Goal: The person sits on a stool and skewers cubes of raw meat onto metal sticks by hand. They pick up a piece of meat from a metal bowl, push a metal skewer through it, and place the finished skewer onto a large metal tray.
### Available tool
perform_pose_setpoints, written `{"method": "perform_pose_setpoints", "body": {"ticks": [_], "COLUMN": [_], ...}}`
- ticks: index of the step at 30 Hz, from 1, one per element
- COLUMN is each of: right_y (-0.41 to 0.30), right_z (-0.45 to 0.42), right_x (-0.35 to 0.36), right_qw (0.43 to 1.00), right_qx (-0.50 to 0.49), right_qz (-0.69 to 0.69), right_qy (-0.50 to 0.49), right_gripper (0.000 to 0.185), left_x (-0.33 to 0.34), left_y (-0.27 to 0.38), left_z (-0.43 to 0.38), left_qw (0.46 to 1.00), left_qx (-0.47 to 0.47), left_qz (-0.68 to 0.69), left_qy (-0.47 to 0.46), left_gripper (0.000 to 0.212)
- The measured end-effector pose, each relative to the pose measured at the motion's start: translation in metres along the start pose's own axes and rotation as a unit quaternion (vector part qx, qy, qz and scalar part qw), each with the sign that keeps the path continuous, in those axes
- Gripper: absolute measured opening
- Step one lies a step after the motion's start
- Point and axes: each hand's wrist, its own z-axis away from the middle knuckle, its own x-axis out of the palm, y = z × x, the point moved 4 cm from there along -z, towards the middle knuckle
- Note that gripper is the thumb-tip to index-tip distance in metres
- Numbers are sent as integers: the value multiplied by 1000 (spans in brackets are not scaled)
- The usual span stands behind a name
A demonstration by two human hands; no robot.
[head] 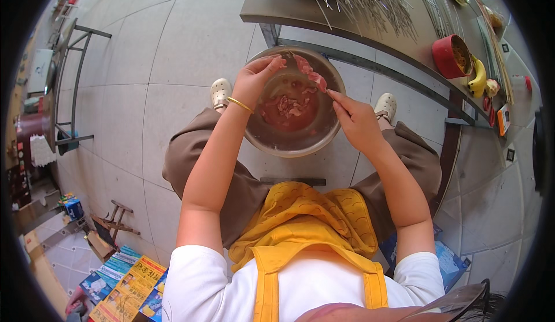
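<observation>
A wide metal bowl point(295, 145) stands before me between my feet, with raw meat pieces point(291, 106) in reddish liquid. Over its upper left rim, my left hand point(262, 72) pinches a small piece of raw meat point(282, 63) between thumb and fingers. My right hand point(356, 120), at the bowl's right edge, grips the near end of a skewer that carries threaded raw meat point(310, 72). The skewer slants up and left above the bowl; its far tip is hard to make out near the left fingers.
A metal table point(295, 9) at the top holds many thin skewers point(368, 1), a red container point(448, 57), bananas point(478, 79) and red-handled scissors point(489, 109). Its lower bar runs beside the bowl. A folding stool point(115, 222) and printed cartons point(125, 287) lie lower left.
</observation>
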Motion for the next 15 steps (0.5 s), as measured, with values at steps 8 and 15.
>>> {"method": "perform_pose_setpoints", "body": {"ticks": [8,15], "right_y": [0,-1], "right_z": [0,1], "right_x": [-1,0], "right_qw": [1000,1000], "right_qx": [-2,-19], "right_qz": [2,-7], "right_qy": [2,5], "right_gripper": [27,27], "left_x": [9,5], "left_y": [5,5], "left_z": [7,4], "left_qw": [992,974], "left_qx": [-89,-66], "left_qz": [90,218], "left_qy": [4,-9], "left_gripper": [31,17]}}
